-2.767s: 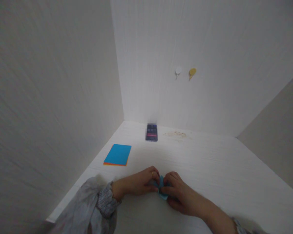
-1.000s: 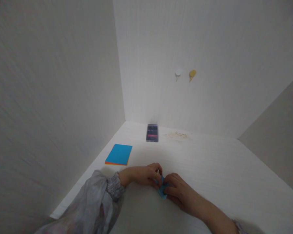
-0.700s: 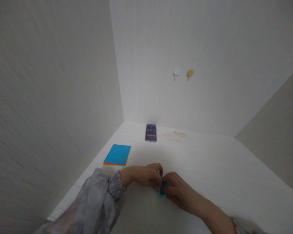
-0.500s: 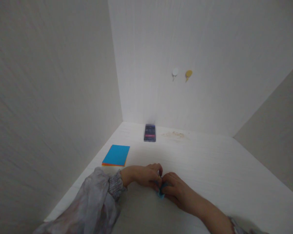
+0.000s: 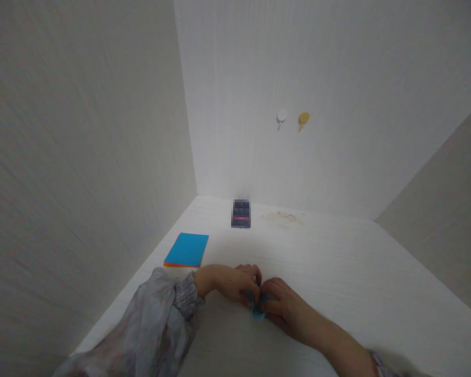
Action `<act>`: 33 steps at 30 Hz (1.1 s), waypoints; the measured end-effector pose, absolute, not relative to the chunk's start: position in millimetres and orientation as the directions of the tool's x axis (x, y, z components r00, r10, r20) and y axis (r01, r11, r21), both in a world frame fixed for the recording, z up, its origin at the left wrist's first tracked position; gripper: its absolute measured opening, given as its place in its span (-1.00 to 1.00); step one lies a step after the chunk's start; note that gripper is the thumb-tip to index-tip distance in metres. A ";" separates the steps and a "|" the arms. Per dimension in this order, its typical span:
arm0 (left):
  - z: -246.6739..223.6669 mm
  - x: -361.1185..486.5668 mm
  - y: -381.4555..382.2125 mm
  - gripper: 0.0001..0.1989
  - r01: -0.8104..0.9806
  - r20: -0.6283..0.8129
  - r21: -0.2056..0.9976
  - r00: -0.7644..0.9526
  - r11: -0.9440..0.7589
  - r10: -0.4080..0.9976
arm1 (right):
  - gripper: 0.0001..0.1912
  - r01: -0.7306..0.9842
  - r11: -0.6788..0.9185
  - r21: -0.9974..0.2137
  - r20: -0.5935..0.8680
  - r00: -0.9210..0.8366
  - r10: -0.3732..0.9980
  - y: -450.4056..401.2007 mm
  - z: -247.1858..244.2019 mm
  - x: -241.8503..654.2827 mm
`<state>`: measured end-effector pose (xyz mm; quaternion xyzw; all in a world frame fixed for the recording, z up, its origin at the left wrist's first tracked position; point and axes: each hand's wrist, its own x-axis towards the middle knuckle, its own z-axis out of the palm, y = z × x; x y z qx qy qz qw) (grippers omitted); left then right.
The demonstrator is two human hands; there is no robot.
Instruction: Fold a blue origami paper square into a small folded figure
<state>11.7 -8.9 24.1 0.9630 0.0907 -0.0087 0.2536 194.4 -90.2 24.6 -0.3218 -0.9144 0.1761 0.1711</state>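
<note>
At a white tabletop [image 5: 322, 262], left hand [image 5: 240, 284] and right hand [image 5: 284, 305] closely pinch a small light-blue piece [image 5: 258, 315], seemingly folded paper, likely to steady it. A rectangular blue-over-orange paper stack [image 5: 187, 250] lies aside, within reach.

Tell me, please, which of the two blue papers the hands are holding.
The small, lighter-blue piece, mostly hidden between the left hand and right hand; the larger blue sheet lies flat, orange edge showing beneath.

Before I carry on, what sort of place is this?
Probably a desk nook or booth: a white tabletop closed in by pale walls on three sides, with a blue-topped paper stack lying on the tabletop.
</note>
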 end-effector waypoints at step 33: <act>24.2 -13.0 -59.9 -0.76 0.277 0.194 0.286 0.921 -0.917 0.338 | -0.81 0.578 0.707 -0.408 0.189 -0.705 0.684 -88.3 25.8 202.6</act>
